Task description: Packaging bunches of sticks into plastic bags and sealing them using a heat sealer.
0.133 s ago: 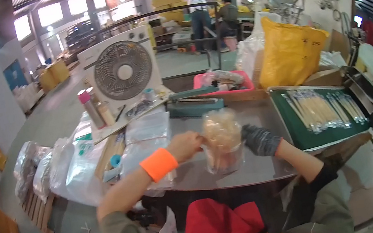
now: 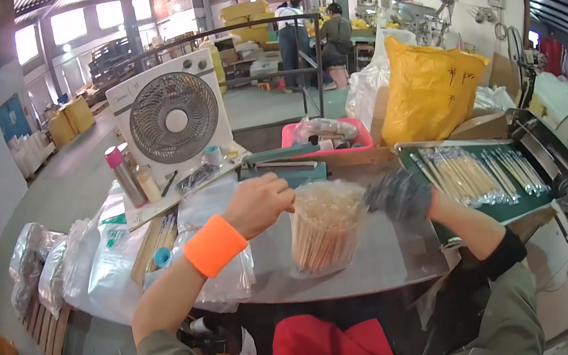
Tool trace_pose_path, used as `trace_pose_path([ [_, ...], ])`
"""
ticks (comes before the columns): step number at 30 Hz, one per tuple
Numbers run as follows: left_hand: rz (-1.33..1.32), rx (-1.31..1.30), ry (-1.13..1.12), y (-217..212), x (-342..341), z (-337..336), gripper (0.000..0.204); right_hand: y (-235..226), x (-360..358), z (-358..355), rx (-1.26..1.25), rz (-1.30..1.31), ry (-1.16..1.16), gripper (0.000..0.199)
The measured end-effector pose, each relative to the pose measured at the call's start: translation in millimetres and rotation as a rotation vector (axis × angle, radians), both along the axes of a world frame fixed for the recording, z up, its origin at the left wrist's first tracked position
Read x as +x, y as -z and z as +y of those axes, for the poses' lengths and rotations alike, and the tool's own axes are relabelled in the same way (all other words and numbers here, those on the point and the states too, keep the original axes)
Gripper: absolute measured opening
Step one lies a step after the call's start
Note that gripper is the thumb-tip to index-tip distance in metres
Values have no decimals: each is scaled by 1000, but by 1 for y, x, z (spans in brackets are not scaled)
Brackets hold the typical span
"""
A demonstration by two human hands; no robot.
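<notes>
A clear plastic bag of thin wooden sticks stands upright on the grey table in front of me. My left hand, bare with an orange wristband, is curled at the bag's top left rim and pinches it. My right hand, in a dark glove, is at the top right rim. It is blurred, so its grip is unclear.
A green tray with rows of packed sticks lies to the right. Behind the bag are a teal sealing machine, a pink basket, a yellow sack and a white fan. Plastic bags are piled at left. Two people stand far back.
Both hands have shifted slightly upward at the bag's rim. The right hand is now blurred by motion.
</notes>
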State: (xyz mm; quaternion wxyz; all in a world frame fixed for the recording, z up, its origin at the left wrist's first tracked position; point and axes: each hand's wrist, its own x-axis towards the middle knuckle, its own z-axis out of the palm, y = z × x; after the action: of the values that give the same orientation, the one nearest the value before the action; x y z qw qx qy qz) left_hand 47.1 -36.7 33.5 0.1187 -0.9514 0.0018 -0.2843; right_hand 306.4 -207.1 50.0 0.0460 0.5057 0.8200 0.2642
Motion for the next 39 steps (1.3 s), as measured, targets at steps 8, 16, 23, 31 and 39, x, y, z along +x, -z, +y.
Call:
trace_pose_path([
  [8, -48, -132, 62, -21, -45, -4, 15, 39, 2, 8, -134, 123, 85, 15],
  [16, -25, -344, 26, -12, -45, -21, 11, 21, 15, 9, -2, 70, -65, 18],
  [23, -31, -1128, 60, 7, -29, -31, 12, -37, -65, 26, 235, 632, -426, 31],
  [31, -840, -1664, 330, 72, -6, -73, 19, 50, -74, 58, 138, 607, -174, 21],
  [39, -688, -1951, 174, 163, 18, -10, 38, 76, -70, 165, 206, 279, -689, 12],
])
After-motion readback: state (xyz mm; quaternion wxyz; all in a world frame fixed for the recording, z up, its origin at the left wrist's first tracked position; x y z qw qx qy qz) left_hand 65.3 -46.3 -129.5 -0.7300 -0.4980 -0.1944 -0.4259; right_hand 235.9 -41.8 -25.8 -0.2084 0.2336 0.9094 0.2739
